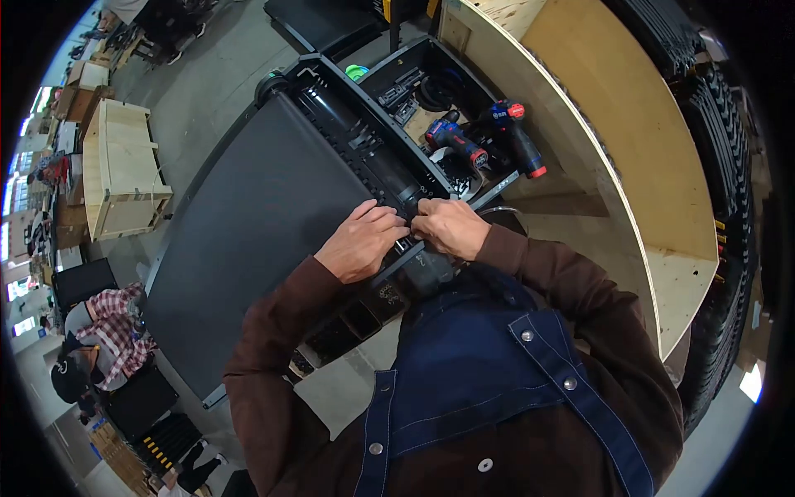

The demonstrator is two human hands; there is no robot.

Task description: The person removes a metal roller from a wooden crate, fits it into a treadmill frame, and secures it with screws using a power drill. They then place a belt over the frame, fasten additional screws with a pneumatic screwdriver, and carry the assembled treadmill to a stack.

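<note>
A dark machine with a wide flat black belt [248,215], like a treadmill, lies in front of me. Along its right side runs an open black frame with a shiny dark cylinder [323,106] inside. At the near end of this frame, my left hand [364,242] rests with curled fingers pressed together at the belt's corner. Close beside it, my right hand [448,226] is closed in a pinch over the frame's end. Whatever the fingertips hold is hidden under them. A slotted metal bracket [403,245] shows just below, between the hands.
A black tray [397,70] right of the frame holds black parts, a blue-red cordless drill [457,141] and a second power tool [520,137]. A large plywood crate [613,108] stands at right. A person in a checked shirt [116,331] is at far left, near another wooden crate [124,170].
</note>
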